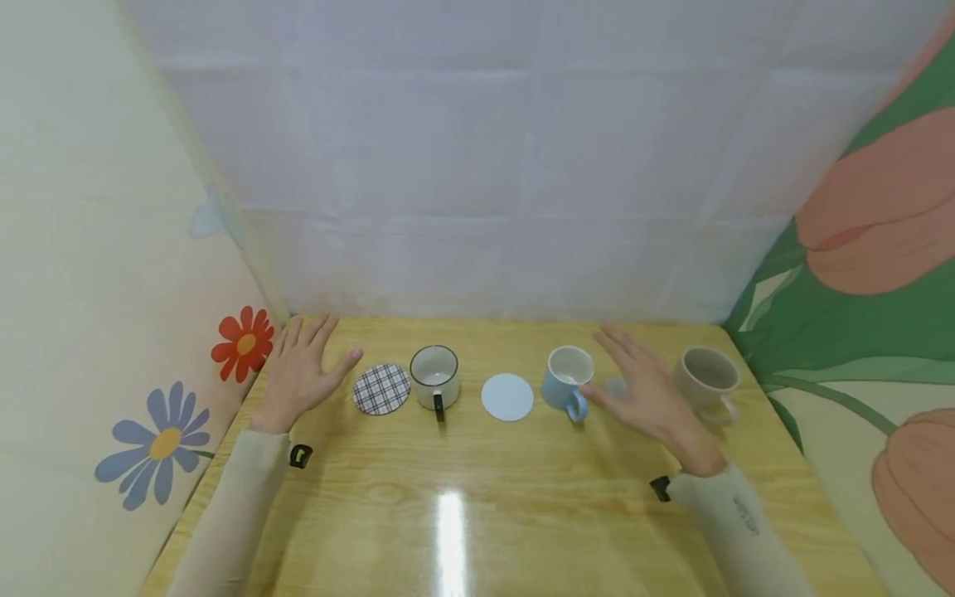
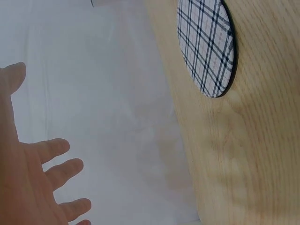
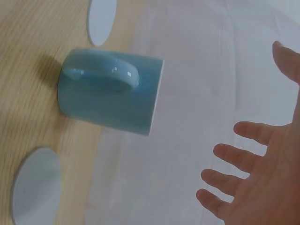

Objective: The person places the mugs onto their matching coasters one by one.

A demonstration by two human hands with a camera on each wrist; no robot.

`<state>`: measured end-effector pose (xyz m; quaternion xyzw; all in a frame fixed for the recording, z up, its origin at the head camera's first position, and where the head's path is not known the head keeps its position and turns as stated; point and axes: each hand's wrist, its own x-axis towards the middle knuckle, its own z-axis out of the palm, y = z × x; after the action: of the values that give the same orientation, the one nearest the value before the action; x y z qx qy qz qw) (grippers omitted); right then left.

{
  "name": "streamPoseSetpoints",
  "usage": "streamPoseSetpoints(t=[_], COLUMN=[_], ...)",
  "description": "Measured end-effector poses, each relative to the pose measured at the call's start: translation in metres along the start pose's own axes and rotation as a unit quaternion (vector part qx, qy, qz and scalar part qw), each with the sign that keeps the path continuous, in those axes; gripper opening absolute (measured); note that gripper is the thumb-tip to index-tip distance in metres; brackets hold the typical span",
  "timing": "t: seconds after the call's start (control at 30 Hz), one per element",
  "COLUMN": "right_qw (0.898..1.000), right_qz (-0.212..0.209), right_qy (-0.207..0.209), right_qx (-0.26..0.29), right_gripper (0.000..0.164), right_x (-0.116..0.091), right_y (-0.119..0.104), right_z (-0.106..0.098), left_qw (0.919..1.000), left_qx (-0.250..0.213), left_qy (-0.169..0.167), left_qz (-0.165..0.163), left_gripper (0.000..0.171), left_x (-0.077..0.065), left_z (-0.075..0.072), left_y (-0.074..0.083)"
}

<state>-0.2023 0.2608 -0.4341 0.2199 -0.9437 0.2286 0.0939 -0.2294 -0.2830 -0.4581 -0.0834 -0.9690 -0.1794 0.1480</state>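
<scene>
The light blue ceramic mug [image 1: 568, 377] stands upright on the pale wooden table [image 1: 477, 497], handle turned toward the near edge, and the right hand [image 1: 651, 398] hovers just beside it, fingers straight and spread, gripping nothing. Under that hand there's a small pale blue round coaster [image 1: 616, 388], partly hidden by the fingers; the right wrist view shows it [image 3: 35, 185] lying flat close to the mug's base [image 3: 110, 91]. Over on the far right, a beige ceramic mug [image 1: 707, 380] stands near the back of the hand; whether the two touch, I cannot tell.

Moving left along the row: a plain light blue round coaster [image 1: 507, 396] lies bare between the blue mug and a white enamel mug with a dark rim [image 1: 435, 377], black handle pointing to the near side. Just beside that lies a plaid round coaster [image 1: 381, 389], bare as well. The left hand [image 1: 302, 373] is flat and open beside it, thumb stretched toward the plaid disc, not touching. From the left wrist view, the fingers [image 2: 56, 171] are relaxed and apart, holding nothing, with the plaid coaster's dark edge [image 2: 206, 47] clear of them.
</scene>
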Motion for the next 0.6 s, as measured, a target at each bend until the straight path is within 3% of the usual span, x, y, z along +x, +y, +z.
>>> streamPoseSetpoints(t=[0.27, 0.6], right_qw=[0.997, 0.993], right_qz=[-0.036, -0.048], right_qy=[0.025, 0.030], right_qx=[0.068, 0.107], right_gripper=[0.082, 0.078], right_x=[0.002, 0.000], right_y=[-0.011, -0.025], right_z=[0.016, 0.035], left_qw=[0.9999, 0.9994], left_qx=[-0.012, -0.033], left_qy=[-0.001, 0.005], left_qz=[0.001, -0.002], left_gripper=[0.085, 0.082], left_x=[-0.004, -0.013], left_z=[0.005, 0.009], left_y=[0.000, -0.001])
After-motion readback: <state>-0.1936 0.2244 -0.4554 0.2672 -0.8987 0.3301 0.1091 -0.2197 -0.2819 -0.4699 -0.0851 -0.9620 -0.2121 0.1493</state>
